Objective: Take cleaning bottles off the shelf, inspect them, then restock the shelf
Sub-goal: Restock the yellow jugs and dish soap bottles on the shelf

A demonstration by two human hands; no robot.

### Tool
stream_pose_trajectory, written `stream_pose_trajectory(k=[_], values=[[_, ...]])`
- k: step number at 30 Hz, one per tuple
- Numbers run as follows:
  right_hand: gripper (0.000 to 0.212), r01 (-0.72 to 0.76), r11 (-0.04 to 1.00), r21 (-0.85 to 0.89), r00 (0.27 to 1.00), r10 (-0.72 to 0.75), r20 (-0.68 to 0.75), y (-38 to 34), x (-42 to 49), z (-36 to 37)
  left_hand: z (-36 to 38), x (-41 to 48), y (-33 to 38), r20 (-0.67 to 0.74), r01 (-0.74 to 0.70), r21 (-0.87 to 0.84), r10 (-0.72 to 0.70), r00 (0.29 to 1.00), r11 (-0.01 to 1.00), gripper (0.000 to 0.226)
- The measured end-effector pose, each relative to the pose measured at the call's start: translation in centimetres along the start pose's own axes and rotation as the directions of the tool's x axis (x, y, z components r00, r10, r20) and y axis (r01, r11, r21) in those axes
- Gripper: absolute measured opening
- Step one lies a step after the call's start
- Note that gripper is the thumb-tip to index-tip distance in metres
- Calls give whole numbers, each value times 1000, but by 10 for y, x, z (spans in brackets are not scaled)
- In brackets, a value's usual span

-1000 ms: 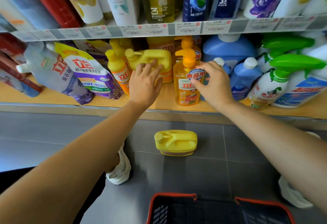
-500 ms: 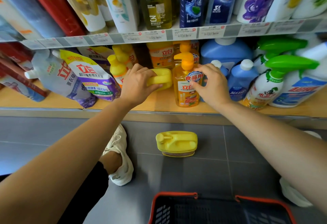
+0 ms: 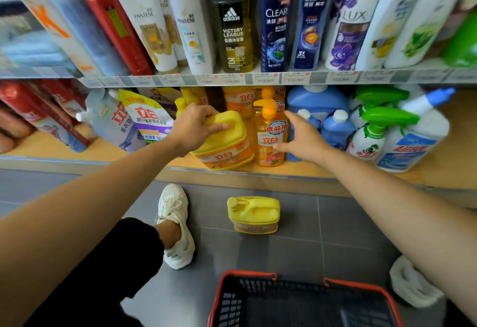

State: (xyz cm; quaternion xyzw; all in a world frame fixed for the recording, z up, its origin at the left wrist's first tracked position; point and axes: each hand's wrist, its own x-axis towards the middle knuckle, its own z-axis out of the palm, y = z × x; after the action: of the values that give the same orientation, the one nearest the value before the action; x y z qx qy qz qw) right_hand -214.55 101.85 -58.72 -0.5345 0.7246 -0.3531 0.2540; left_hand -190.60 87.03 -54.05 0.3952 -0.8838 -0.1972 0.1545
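Observation:
My left hand [image 3: 195, 126] grips the handle of a yellow detergent jug [image 3: 227, 146] at the front edge of the wooden lower shelf [image 3: 108, 150]. The jug is tilted forward, its orange label facing me. My right hand [image 3: 303, 138] rests with spread fingers against the side of an orange pump bottle [image 3: 269, 135] standing just right of the jug. A second yellow jug [image 3: 254, 214] stands on the grey floor below the shelf.
Blue bottles [image 3: 336, 128] and green-trigger spray bottles [image 3: 371, 133] stand right of my right hand. Refill pouches [image 3: 147, 120] lean to the left. Shampoo bottles [image 3: 233, 24] fill the upper shelf. A red-rimmed basket [image 3: 304, 303] and my white shoe [image 3: 176, 226] are on the floor.
My left hand closed on the yellow jug's handle and pulled it from further back to the shelf's front edge. My right hand stayed at the orange pump bottle.

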Motion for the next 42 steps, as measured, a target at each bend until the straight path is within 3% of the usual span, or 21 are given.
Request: stream_pose_trajectory(k=[3,7,10,16,21,28,32,36,39,42], values=[[67,89,990,-106,970,-110,-215,-30,-10,-7,-23,-16,19,42,-21,-79,24,999,997,41],[56,285,955,-80,958,-287,-12,-87,-27,-16,-50,-41,52,101,-98,-117,110,989,988,31],[33,333,937,-105,942,-325,85,-116,-43,-26,-59,-58,72,129,-113,-170,136,982,979,31],[13,269,962,42,953,-272,135,-116,-78,-49,-57,-79,84,230,-214,-298,288,930,930,42],[23,171,978,121,981,-180,66,-93,-92,-59,-34,-88,50,339,-76,-439,243,909,895,41],[14,120,976,180,986,-138,90,-72,-89,-81,-10,-79,60,163,-66,-664,231,959,744,34],[27,111,983,145,966,-142,218,-65,-86,-96,-9,-74,72,110,-104,-675,239,965,730,35],[29,82,995,59,937,-97,335,-63,-91,-85,-11,-71,89,107,-199,-506,290,951,839,43],[27,36,999,14,944,-38,329,-61,-95,-65,-11,-73,98,124,-333,-328,390,913,884,46],[37,48,994,-97,981,-28,192,-61,-95,-51,-9,-73,95,122,-312,-305,362,924,900,46]])
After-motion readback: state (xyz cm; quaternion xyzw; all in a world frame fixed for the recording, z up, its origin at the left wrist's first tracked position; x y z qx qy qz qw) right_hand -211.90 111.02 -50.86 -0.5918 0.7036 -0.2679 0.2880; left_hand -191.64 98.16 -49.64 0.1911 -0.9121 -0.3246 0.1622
